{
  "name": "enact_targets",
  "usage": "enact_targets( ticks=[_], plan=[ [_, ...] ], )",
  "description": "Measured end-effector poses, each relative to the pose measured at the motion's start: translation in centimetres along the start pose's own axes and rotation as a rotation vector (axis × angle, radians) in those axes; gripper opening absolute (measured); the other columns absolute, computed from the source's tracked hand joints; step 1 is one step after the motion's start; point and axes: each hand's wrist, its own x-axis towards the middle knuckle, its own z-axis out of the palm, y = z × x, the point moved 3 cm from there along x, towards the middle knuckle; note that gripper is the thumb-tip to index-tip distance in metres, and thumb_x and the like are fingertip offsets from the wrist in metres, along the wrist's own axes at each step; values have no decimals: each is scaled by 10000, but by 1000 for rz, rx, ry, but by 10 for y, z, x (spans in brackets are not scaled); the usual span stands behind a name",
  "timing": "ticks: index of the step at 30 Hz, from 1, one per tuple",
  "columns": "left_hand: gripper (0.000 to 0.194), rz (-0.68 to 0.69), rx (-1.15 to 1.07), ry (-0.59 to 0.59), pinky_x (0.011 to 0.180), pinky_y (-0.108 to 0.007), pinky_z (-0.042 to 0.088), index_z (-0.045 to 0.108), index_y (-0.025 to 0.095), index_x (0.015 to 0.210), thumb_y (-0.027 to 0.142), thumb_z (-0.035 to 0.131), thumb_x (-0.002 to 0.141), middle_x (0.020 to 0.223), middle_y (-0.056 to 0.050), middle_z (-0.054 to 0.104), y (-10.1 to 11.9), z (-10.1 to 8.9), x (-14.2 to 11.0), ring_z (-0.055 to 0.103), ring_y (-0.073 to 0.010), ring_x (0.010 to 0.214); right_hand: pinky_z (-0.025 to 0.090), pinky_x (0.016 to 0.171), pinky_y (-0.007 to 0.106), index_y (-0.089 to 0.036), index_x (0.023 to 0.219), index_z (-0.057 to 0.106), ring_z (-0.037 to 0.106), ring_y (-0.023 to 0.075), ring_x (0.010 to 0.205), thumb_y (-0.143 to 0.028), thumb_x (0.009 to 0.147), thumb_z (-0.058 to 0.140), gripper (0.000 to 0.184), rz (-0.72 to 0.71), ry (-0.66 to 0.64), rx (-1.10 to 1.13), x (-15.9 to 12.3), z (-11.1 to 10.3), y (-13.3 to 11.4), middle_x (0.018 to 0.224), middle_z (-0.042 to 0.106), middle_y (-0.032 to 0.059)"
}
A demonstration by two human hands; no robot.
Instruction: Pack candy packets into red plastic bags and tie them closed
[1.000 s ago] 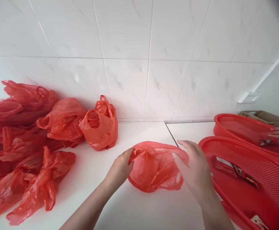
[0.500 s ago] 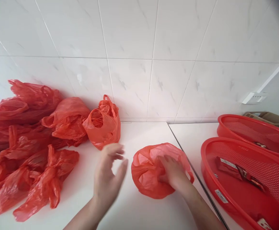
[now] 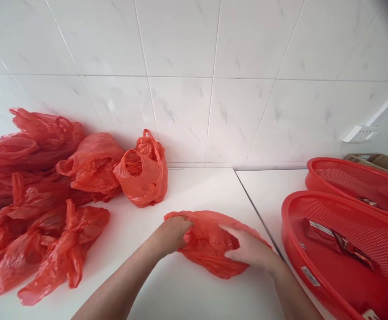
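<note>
A red plastic bag point(image 3: 210, 226) lies spread on the white table in front of me, its mouth gaping towards me. My left hand point(image 3: 174, 235) grips the bag's left edge, fingers curled round the film. At the bag's opening on the right, my right hand point(image 3: 249, 246) has its thumb and fingers apart against the plastic, with the fingertips partly inside. Whatever lies within the bag is hidden.
Several filled red bags point(image 3: 37, 178) are heaped on the left, and one red bag point(image 3: 142, 173) stands upright by the tiled wall. To the right are a red basket point(image 3: 310, 249) with small packets point(image 3: 334, 242) in it and a second red basket point(image 3: 314, 171) behind.
My left hand has come down and right from the air onto the bag's left edge. The bag is now stretched wider and flatter. My right hand has shifted slightly right.
</note>
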Motion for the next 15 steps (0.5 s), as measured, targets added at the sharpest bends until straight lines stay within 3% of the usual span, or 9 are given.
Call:
enact_targets(
  ticks=[3,6,8,11,13,15],
  plan=[
    [156,194,250,-69,645,-265,433,607,215,763,75,565,708,793,-36,624,21,10,-3,608,-193,777,384,1002,399,-336,1285,541,459,265,1244,-370,761,645,536,0,46,-35,7,-11,-5,1354,516,10],
    [308,394,506,-60,738,-295,451,581,197,864,-35,435,725,1079,-74,615,37,24,-2,572,-215,1000,428,951,362,-281,1208,581,539,225,1146,-436,821,589,417,-19,111,86,22,-18,-3,1263,578,44],
    [347,368,549,-33,740,-308,460,571,196,899,-47,459,679,1217,-84,559,34,28,0,541,-240,1072,497,780,309,-234,1120,606,633,186,913,-493,842,557,382,-9,46,309,33,-17,7,1055,655,59],
    [351,203,359,-117,653,-280,472,589,215,902,11,552,618,1060,-44,627,15,27,4,600,-217,917,462,526,220,-178,942,631,598,116,608,-538,853,524,386,-14,-119,756,46,-13,30,779,638,34],
    [328,160,220,-182,623,-252,477,601,241,903,51,562,638,942,4,650,3,25,5,615,-178,828,415,445,183,-171,817,630,553,90,537,-517,846,547,357,-44,-164,970,50,-13,44,706,612,18],
    [304,157,154,-156,636,-238,487,599,260,942,84,533,703,966,21,651,-5,22,7,616,-157,835,408,426,171,-172,727,616,548,90,539,-485,850,557,341,-69,-162,1074,51,-15,53,694,612,20]
  ],
)
